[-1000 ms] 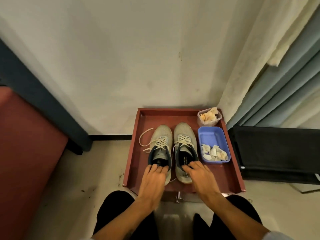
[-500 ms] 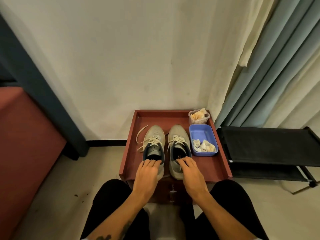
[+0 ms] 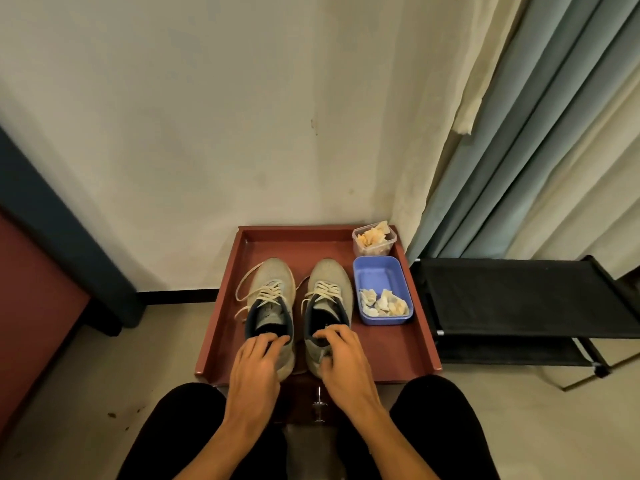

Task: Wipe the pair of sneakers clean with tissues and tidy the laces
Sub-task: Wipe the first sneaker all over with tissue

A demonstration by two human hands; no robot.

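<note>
Left fingers (image 3: 268,341) close together, curled over the heel collar of the grey mesh left sneaker (image 3: 273,282), tips tucked into its dark opening. Right fingers (image 3: 332,333) likewise hooked over the heel rim of the matching grey mesh right sneaker (image 3: 329,280); thumb position partly hidden. Left hand (image 3: 256,365) and right hand (image 3: 344,362) each gripping one heel, probably to square the pair up or steady it for the next step. No tissue in either hand.

Both sneakers flat on their soles, toes toward the wall, just beside each other near the middle of a shallow red-brown tray (image 3: 384,351). Cream flat laces (image 3: 265,294) untied on the left sneaker, one loose loop trailing off its outer side onto the tray. Laces on the right sneaker crossed, ends hard to make out. Lace tidying apparently not yet done.

Right of the pair, within easy reach of the right hand, a blue rectangular plastic tub (image 3: 377,273) with crumpled white tissues (image 3: 382,303) at its near end, plausibly used ones. Behind it, in the tray's far right corner, a small clear plastic container (image 3: 375,251) of yellowish crumpled tissue pieces (image 3: 372,235).

Beyond the tray: a low black rack (image 3: 512,292) to the right, grey-blue curtains (image 3: 519,150) above it, a pale wall (image 3: 242,116) behind. Black-trousered knees (image 3: 194,427) at the bottom edge, either side of the tray's front.
</note>
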